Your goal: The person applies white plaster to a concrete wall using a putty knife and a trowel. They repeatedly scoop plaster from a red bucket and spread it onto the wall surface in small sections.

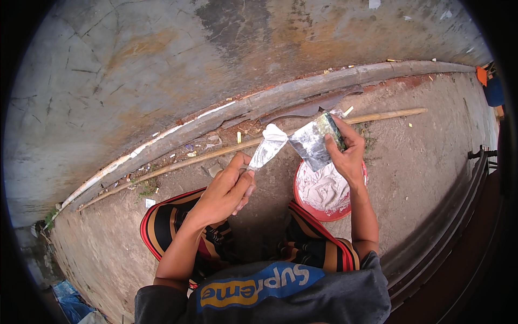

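Observation:
My left hand (225, 193) grips a putty knife (267, 146) by its handle, its blade loaded with white paste. My right hand (347, 152) pinches a flat square plate (313, 141), dark and smeared with white, its left edge at or very near the knife's blade; I cannot tell if they touch. Below the plate a red round tub (302, 204) holds thick white paste, its upper part hidden behind the plate.
A long wooden pole (399, 112) lies along the base of a stained grey wall (151, 59), among small scraps on the concrete ground (410, 156). Dark railings (477, 162) stand at the right. A blue sheet (73, 299) lies at the lower left.

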{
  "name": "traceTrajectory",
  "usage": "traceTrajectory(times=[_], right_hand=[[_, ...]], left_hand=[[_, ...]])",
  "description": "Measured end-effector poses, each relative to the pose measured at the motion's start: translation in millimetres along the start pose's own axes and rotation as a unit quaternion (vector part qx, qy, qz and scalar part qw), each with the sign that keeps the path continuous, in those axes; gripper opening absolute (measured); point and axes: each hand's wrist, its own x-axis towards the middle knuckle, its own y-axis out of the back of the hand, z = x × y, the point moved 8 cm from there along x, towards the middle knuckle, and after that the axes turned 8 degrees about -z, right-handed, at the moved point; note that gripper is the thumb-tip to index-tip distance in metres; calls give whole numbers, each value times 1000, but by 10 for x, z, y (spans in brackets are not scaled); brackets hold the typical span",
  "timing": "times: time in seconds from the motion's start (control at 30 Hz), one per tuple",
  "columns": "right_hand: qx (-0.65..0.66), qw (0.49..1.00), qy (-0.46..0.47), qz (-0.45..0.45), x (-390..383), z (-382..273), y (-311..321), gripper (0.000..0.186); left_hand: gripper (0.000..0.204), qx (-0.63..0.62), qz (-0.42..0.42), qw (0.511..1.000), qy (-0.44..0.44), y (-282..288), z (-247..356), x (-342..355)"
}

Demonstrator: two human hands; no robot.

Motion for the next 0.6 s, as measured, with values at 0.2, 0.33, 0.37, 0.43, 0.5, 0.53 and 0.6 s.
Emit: traceTrajectory(times=[0.2, 0.33, 0.37, 0.43, 0.5, 0.53, 0.6], right_hand=[[15, 1000, -13, 12, 0, -1, 25, 41], [14, 1000, -12, 4, 2, -13, -7, 40], [14, 1000, -11, 3, 2, -18, -11, 40], [11, 1000, -12, 0, 1, 0, -16, 40], [7, 1000, -11, -2, 3, 4, -23, 40], [5, 1000, -10, -4, 6, -6, -27, 40], [3, 1000, -9, -8, 4, 1, -46, 40]], left_hand=[[13, 3, -1, 1000, -1, 13, -7, 4], [14, 1, 1, 1000, 2, 12, -5, 4], [14, 1, 1, 1000, 1, 12, -4, 3], [14, 2, 0, 1000, -1, 12, -2, 2], [14, 3, 1, 1000, 1, 16, -9, 3], [14, 3, 1, 1000, 3, 17, -11, 4], [14, 9, 2, 1000, 1, 21, -11, 10]])
